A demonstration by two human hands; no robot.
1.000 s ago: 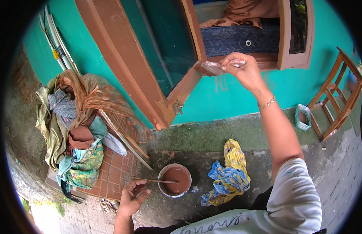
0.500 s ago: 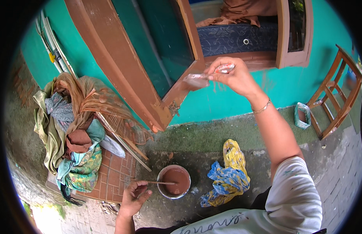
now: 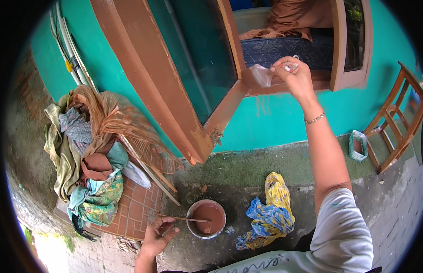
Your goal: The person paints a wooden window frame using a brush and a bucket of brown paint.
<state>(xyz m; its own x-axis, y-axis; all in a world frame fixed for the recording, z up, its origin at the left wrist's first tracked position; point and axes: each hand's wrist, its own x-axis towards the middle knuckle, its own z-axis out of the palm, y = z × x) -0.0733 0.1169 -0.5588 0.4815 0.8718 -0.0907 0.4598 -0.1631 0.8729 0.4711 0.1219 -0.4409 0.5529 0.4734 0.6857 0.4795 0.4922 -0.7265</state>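
Observation:
My right hand (image 3: 294,76) is raised in front of the open window, closed round the paint-smeared handle of a scraper (image 3: 261,75). The scraper's flat, pale blade points left, just over the brown window sill (image 3: 321,83); I cannot tell whether it touches. Low down, my left hand (image 3: 157,234) pinches the end of a thin wooden stick (image 3: 186,219). The stick's other end lies in the reddish-brown paint of a round bucket (image 3: 206,234) on the ground. Left of the raised hand hangs the open brown casement (image 3: 223,120) with its dark glass.
Crumpled blue and yellow cloth (image 3: 271,218) lies right of the bucket. On the left, a heap of cloths (image 3: 95,168) covers part of a brick-patterned surface (image 3: 136,207). A small paint-stained container (image 3: 358,145) and a wooden frame (image 3: 396,123) stand by the green wall at right.
My right hand and the scraper have moved right and up, from beside the casement's lower corner to the sill. My left hand still holds the stick in the bucket. The view has shifted slightly.

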